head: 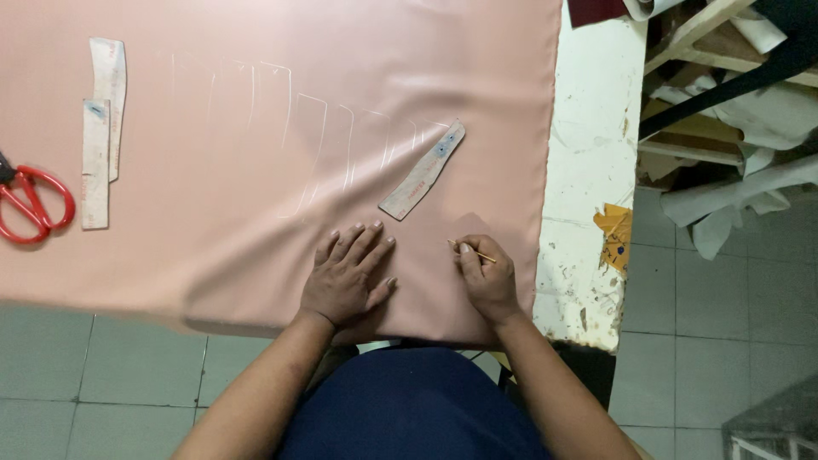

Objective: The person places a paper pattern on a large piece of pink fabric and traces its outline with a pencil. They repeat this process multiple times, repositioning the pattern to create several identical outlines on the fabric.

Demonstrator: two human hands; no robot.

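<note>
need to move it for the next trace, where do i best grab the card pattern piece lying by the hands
Probably pinch the narrow lower end of the card pattern piece, coming from the left hand side. It lies flat and slanted on the pink sheet, that end nearest.

Red scissors (32, 204) cut off by left edge.

My white table (588, 153) carried pink fabric (281, 255) across most of top, hanging over near edge; right edge strip stayed bare, paint chipped, yellow scrap (615, 234) near right edge.
</note>
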